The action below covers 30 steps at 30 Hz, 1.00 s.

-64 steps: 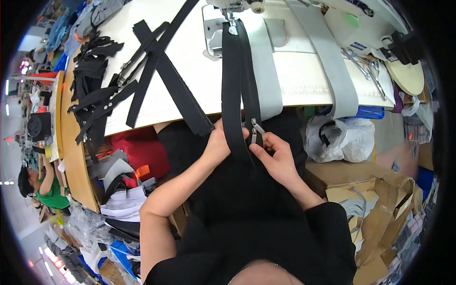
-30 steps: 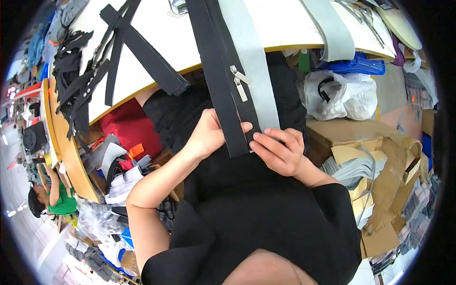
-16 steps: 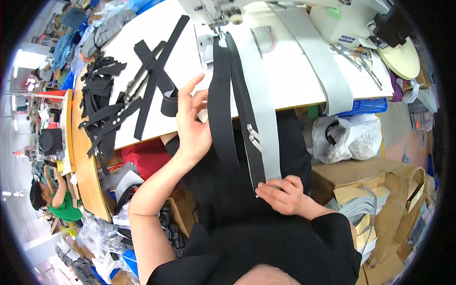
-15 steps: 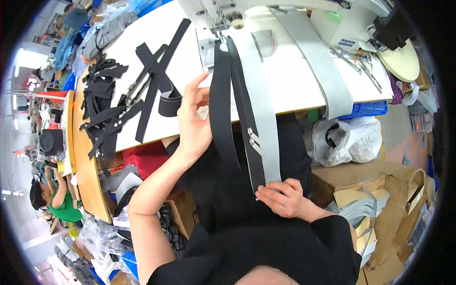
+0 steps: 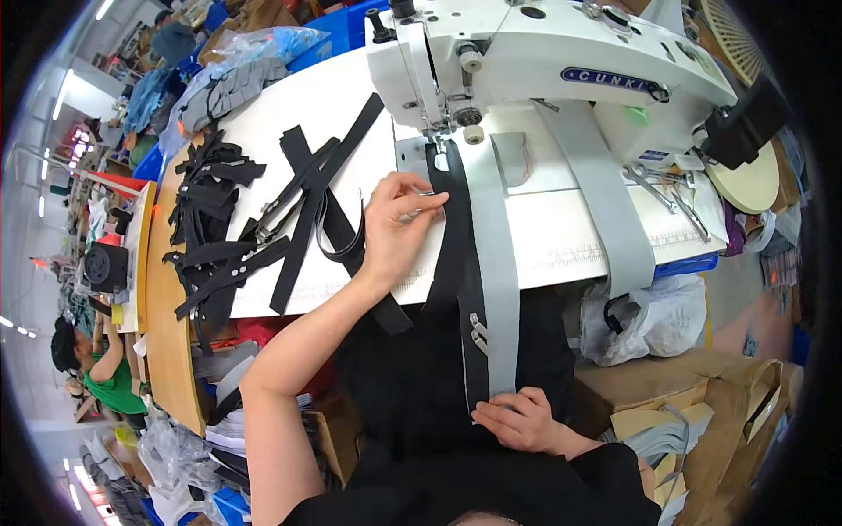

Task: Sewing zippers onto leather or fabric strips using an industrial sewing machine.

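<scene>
Thumb and fingers of the left hand (image 5: 399, 230) pinch the edge of a black strip (image 5: 453, 237) below the sewing machine (image 5: 561, 53) at top centre, while the right hand (image 5: 522, 422), lower centre, grips the bottom ends of a zipper (image 5: 474, 368) and grey strip (image 5: 500, 272) mid-frame.

A dark blue, elongated badge with rounded ends (image 5: 611, 80) on the long arm of the white, bulky sewing machine (image 5: 517, 74) bears pale capital letters in one row. A small dark blue rectangular label (image 5: 654, 155) lower on its body carries pale marks too small to read. Near the white, flat tabletop's (image 5: 338, 83) front edge runs a fine printed ruler scale (image 5: 570, 256), its figures illegible.
</scene>
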### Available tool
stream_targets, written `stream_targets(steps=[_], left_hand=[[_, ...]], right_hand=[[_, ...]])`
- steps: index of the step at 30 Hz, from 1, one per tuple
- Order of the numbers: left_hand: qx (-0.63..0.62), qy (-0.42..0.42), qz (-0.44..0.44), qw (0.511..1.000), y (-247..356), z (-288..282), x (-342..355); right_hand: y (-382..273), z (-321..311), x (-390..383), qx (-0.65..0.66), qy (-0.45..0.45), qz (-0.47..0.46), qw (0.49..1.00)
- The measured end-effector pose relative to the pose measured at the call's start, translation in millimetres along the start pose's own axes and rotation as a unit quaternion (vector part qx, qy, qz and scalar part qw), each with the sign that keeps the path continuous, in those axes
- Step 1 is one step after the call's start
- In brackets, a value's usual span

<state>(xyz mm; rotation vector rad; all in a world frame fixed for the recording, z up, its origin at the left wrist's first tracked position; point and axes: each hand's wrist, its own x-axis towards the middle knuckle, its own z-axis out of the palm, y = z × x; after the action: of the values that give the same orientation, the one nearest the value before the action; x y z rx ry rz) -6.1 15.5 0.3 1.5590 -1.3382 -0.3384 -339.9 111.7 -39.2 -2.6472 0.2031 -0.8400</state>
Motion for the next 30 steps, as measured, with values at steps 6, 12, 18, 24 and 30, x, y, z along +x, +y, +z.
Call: stream_targets(steps=[6, 12, 18, 24, 30], left_hand=[[-0.004, -0.013, -0.019, 1.0, 0, -6, 0], [-0.051, -0.006, -0.085, 0.995, -3, -3, 7], [-0.001, -0.011, -0.024, 1.0, -13, -3, 15], [0.034, -0.01, -0.008, 0.999, -16, -2, 18], [0.0, -0.017, -0.065, 0.998, -10, 1, 18]], right_hand=[[6, 3, -1, 0.028, -0.03, 0.017, 0.999], [12, 10, -2, 0.044, -0.042, 0.022, 0.998], [17, 12, 8, 0.054, -0.034, 0.029, 0.998], [22, 10, 27, 0.067, -0.015, 0.041, 0.997], [28, 9, 41, 0.067, 0.005, 0.062, 0.996]])
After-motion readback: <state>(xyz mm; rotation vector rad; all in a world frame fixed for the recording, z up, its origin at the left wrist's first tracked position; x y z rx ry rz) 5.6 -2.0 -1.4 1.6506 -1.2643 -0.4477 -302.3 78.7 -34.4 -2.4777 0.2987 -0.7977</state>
